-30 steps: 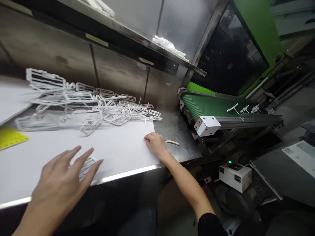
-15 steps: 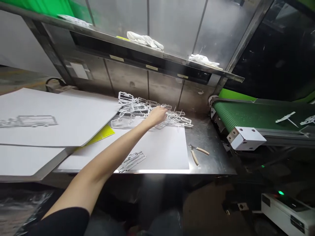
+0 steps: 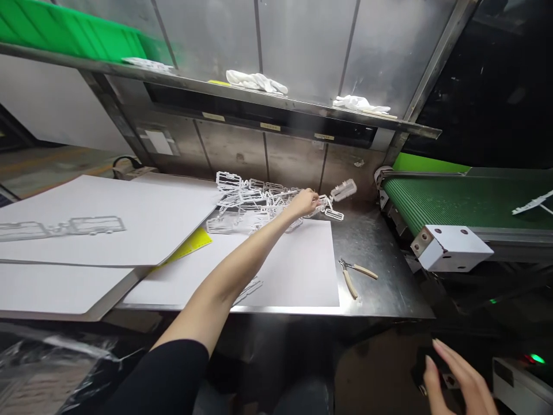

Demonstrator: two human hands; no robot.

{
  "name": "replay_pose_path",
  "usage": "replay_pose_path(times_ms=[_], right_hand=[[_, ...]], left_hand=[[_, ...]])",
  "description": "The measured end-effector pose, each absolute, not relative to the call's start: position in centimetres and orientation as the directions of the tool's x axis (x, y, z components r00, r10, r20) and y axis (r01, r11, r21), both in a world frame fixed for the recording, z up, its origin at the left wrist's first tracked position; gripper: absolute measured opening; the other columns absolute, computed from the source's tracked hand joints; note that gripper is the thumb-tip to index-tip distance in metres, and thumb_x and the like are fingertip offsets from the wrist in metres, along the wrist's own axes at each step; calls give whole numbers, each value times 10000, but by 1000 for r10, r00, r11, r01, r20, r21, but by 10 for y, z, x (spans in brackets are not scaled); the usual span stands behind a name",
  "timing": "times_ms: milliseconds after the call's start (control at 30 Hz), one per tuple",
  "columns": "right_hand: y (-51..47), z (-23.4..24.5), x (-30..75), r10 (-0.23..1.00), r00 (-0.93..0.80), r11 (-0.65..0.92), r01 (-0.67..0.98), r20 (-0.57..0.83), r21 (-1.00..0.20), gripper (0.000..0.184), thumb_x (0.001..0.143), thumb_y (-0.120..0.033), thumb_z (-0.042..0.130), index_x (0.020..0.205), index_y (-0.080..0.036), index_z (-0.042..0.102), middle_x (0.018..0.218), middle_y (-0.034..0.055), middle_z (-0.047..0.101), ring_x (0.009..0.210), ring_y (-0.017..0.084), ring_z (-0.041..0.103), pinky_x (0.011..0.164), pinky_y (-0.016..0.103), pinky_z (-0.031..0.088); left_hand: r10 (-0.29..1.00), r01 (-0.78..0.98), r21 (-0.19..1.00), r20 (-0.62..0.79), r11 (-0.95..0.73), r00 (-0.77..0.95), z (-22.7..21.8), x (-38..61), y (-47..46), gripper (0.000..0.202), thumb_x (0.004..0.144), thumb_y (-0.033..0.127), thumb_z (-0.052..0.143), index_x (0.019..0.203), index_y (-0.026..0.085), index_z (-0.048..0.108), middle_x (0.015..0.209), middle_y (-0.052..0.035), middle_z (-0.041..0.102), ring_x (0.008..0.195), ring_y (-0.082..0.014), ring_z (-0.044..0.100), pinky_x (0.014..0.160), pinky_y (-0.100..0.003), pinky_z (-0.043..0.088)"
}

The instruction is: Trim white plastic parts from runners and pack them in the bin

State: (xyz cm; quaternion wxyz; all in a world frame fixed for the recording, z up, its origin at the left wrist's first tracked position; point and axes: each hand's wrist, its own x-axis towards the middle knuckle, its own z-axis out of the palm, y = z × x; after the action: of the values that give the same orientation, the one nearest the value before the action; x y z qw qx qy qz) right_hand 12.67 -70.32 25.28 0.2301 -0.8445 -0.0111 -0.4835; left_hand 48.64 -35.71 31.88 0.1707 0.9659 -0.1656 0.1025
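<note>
My left hand (image 3: 305, 203) reaches across the table, its fingers closed on a white plastic frame part (image 3: 344, 189). One rectangular end of that part sticks up to the right of the hand, a little blurred, and another end lies lower. Left of the hand is a tangled pile of similar white frame parts (image 3: 242, 199). My right hand (image 3: 464, 380) is at the lower right edge, away from the table, with thumb and fingers apart and nothing between them. Wood-coloured-handled nippers (image 3: 358, 276) lie spread on the metal tabletop.
White sheets (image 3: 298, 265) cover part of the metal table (image 3: 389, 288); a yellow sheet (image 3: 190, 245) shows beneath the raised left boards (image 3: 129, 248). At right runs a green conveyor belt (image 3: 449, 199) with a white part on it. White gloves (image 3: 257, 82) and a green bin (image 3: 78, 34) sit on the shelf.
My left hand has moved right and now lifts a frame part from the right end of the pile. My right hand has come into view at the lower right.
</note>
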Motion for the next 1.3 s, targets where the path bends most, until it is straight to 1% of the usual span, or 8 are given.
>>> replay_pose_path(times_ms=[100, 233, 400, 533, 600, 700, 900, 1300], right_hand=[[-681, 229, 144, -213, 620, -828, 296, 755, -477, 201, 978, -402, 784, 1116, -267, 840, 1092, 47, 814, 921, 252, 785, 910, 399, 607], [-653, 237, 165, -378, 769, -466, 323, 515, -824, 374, 956, -434, 820, 1274, -243, 778, 1087, 75, 799, 830, 209, 781, 734, 313, 642], [-628, 261, 176, -296, 871, -156, 361, 392, -920, 765, 946, -442, 850, 1629, -427, 504, 1504, 103, 628, 830, 125, 719, 698, 254, 622], [-611, 243, 166, -63, 930, -165, 348, 362, -923, 364, 963, -303, 843, 1318, -362, 788, 1173, 48, 777, 795, 142, 705, 714, 267, 607], [-602, 229, 157, -7, 920, -153, 387, 392, -909, 119, 962, -255, 840, 1070, -305, 854, 926, 19, 776, 722, 146, 686, 634, 260, 570], [-591, 215, 145, -50, 893, -63, 444, 448, -894, 36, 973, -293, 837, 1007, -289, 849, 774, -9, 719, 627, 136, 637, 555, 264, 515], [-583, 211, 140, -56, 946, -68, 316, 320, -946, 138, 919, -383, 891, 940, -253, 848, 750, 2, 712, 518, 123, 597, 445, 263, 471], [-570, 197, 149, -261, 863, -120, 415, 432, -902, 439, 791, -577, 953, 688, -195, 764, 577, 47, 652, 323, 137, 460, 282, 273, 336]], left_hand=[[-298, -392, 405, 276, -826, 914, 345, 477, -356, 344, 1103, 400, 507, 1192, 139, 712, 1255, -125, 754, 1198, -250, 701, 1052, -386, 534], [-363, -458, 497, 281, -737, 889, 359, 419, -353, 363, 1128, 403, 406, 1176, 167, 678, 1103, -78, 796, 976, -198, 742, 847, -283, 544], [-549, -611, 426, 272, -668, 790, 328, 284, -329, 274, 1118, 336, 462, 1076, 204, 698, 1016, -55, 787, 888, -186, 732, 775, -267, 494], [-579, -632, 313, 255, -709, 775, 296, 185, -302, 254, 1118, 219, 465, 1149, 225, 718, 907, -16, 757, 728, -147, 693, 614, -258, 439], [-492, -582, 425, 311, -693, 813, 282, 149, -291, 200, 1092, 223, 563, 1201, 242, 730, 957, -16, 773, 774, -144, 715, 658, -251, 510], [-158, -366, 680, 350, -635, 923, 262, 110, -279, 154, 997, 232, 744, 1139, 274, 790, 1032, -20, 789, 899, -162, 755, 829, -262, 603], [309, -83, 927, 206, -366, 929, 240, 71, -273, 71, 923, 296, 845, 873, 246, 839, 777, -5, 763, 694, -139, 699, 629, -238, 570], [421, -232, 946, 309, -225, 853, 235, 72, -281, 73, 926, 316, 862, 992, 303, 890, 753, 2, 812, 510, -80, 642, 476, -204, 467]])
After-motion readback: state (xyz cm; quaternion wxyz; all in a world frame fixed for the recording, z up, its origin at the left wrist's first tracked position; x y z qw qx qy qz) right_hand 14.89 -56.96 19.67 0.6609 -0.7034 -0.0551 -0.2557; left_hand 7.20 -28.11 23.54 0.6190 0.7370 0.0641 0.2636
